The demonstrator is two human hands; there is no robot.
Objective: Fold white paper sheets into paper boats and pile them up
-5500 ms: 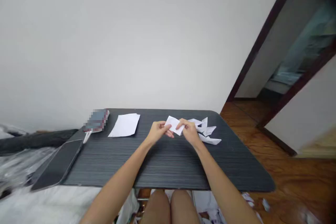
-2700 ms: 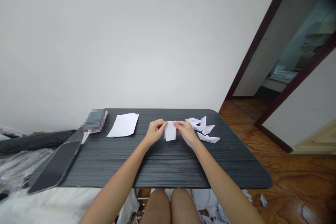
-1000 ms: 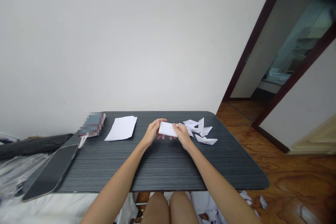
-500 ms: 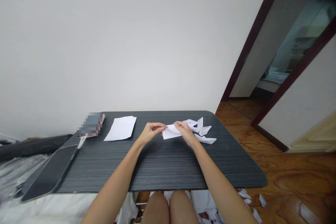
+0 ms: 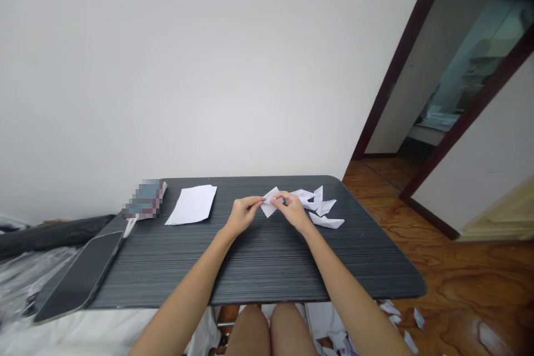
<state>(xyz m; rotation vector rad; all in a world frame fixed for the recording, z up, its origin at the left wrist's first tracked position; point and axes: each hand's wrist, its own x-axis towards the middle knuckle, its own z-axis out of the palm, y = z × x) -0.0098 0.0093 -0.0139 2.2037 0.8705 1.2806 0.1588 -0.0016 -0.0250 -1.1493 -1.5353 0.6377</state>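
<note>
A small folded sheet of white paper (image 5: pixel 269 209) is held above the dark table (image 5: pixel 267 267), turned so that it looks like a diamond. My left hand (image 5: pixel 244 214) pinches its left corner between thumb and fingers. On the other side my right hand (image 5: pixel 292 211) grips it with thumb and forefinger, hiding part of the paper. Just right of my right hand lie several folded white paper boats (image 5: pixel 326 221), partly overlapping. To the left of my left hand rests a stack of white sheets (image 5: pixel 192 204).
A book with a blurred cover (image 5: pixel 146 199) lies at the table's back left. A dark tablet-like slab (image 5: pixel 81 275) lies at the left edge. The white wall (image 5: pixel 250 67) stands behind the table. Scraps of paper (image 5: pixel 419 318) lie on the wooden floor at the right.
The folded paper has been turned from a lengthwise rectangle into a diamond shape. My right hand's fingers have shifted onto its right part; my left hand has moved slightly.
</note>
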